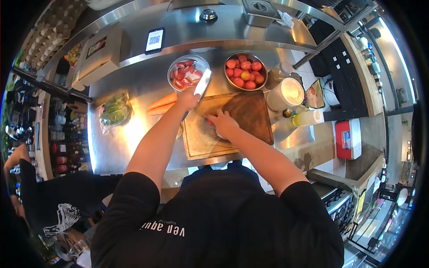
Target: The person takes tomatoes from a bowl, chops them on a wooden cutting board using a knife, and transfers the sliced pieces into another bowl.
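Head view: the left grip [190, 99] is closed around the handle of a knife [203, 83], its blade slanting away over the near side of a bowl of red wedges [182, 77]. The right grip [225, 123] is low over the cutting board [196, 145], fingers partly curled; a bit of red [209, 122] shows at its fingertips, but whether it is pinched I cannot tell. Beyond it on the surface [103, 152] are whole tomatoes [245, 67]; carrots [161, 105] lie left of the left grip.

My feed shows bright glare off the steel counter [127, 131]; a strip light [389, 35] glows right; fisheye edges bend into black.
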{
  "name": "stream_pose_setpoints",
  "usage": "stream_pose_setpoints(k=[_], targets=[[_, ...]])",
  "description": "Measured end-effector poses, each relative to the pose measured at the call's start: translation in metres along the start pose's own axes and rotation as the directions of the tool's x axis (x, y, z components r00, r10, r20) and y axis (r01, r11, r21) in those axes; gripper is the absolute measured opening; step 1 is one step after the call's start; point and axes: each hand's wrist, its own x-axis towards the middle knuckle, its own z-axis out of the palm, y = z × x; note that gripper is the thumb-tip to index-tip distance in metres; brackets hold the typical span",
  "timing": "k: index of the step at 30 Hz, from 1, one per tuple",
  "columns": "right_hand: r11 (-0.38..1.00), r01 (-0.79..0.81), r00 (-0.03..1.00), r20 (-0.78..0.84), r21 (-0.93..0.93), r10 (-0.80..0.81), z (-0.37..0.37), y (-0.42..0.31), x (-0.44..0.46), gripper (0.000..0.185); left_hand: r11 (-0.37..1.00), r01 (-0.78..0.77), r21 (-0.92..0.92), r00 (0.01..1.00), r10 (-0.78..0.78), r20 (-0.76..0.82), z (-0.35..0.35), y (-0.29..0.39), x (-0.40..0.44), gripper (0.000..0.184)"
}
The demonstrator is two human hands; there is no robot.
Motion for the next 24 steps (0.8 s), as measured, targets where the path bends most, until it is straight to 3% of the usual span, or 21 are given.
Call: stream_pose_setpoints(k=[1, 2, 4, 7, 8, 10, 12, 14, 16, 18, 20, 21, 22, 24], targets=[[1.000, 0.013, 0.999, 0.037, 0.002, -0.013, -0.005, -0.005, 0.001, 0.069, 0.984, -0.141, 0.110, 0.974, 0.158, -0.163, 0.016, -0.008, -0.001, 0.045], [1.000, 0.014, 0.999, 0.032, 0.003, -0.014, -0.001, -0.003, 0.004, 0.069, 0.983, -0.143, 0.114, 0.973, 0.161, -0.165, 0.018, -0.008, -0.003, 0.045], [0.999, 0.033, 0.999, -0.005, 0.037, -0.033, 0.019, 0.004, 0.010, 0.037, 0.982, -0.125, 0.140, 0.987, 0.138, -0.087, 0.022, -0.006, -0.011, 0.050], [0.982, 0.055, 0.998, -0.014, 0.180, -0.054, 0.023, 0.016, -0.002, 0.027, 0.982, -0.136, 0.134, 0.982, 0.152, -0.116, 0.030, -0.005, -0.035, 0.047], [0.982, 0.070, 0.998, -0.013, 0.176, -0.068, 0.029, 0.026, -0.004, 0.027, 0.975, -0.164, 0.149, 0.973, 0.185, -0.140, 0.031, -0.005, -0.042, 0.046], [0.900, 0.096, 0.992, -0.116, 0.426, -0.050, 0.042, 0.059, -0.002, 0.031, 0.977, -0.175, 0.122, 0.969, 0.193, -0.156, 0.034, -0.007, -0.053, 0.045], [0.861, -0.050, 0.993, -0.067, 0.506, 0.097, 0.012, 0.081, 0.003, 0.035, 0.981, -0.180, 0.076, 0.974, 0.188, -0.125, 0.039, -0.009, -0.066, 0.044], [0.788, -0.001, 0.953, -0.238, 0.616, 0.188, -0.028, 0.094, 0.008, 0.026, 0.979, -0.185, 0.088, 0.976, 0.194, -0.103, 0.036, -0.010, -0.076, 0.043], [0.866, 0.181, 0.850, -0.517, 0.466, 0.101, -0.046, 0.116, 0.048, 0.025, 0.977, -0.207, 0.054, 0.976, 0.210, -0.055, 0.037, -0.011, -0.086, 0.042], [0.804, 0.315, 0.778, -0.622, 0.505, 0.086, -0.081, 0.104, 0.081, 0.030, 0.975, -0.217, 0.042, 0.975, 0.219, -0.045, 0.030, -0.002, -0.102, 0.040], [0.792, 0.339, 0.808, -0.589, 0.508, 0.032, -0.101, 0.082, 0.113, 0.030, 0.962, -0.135, -0.239, 0.981, 0.096, -0.170, 0.029, 0.002, -0.120, 0.039], [0.778, 0.357, 0.835, -0.550, 0.516, -0.018, -0.102, 0.076, 0.120, 0.031, 0.963, -0.267, 0.020, 0.873, 0.251, -0.418, 0.035, -0.001, -0.129, 0.039], [0.775, 0.356, 0.837, -0.547, 0.522, -0.017, -0.099, 0.073, 0.121, 0.031, 0.965, -0.263, 0.021, 0.876, 0.248, -0.414, 0.038, -0.007, -0.138, 0.039], [0.810, 0.415, 0.756, -0.652, 0.415, -0.053, -0.082, 0.072, 0.123, 0.034, 0.976, -0.067, -0.208, 0.910, -0.025, -0.413, 0.034, -0.006, -0.164, 0.033]])
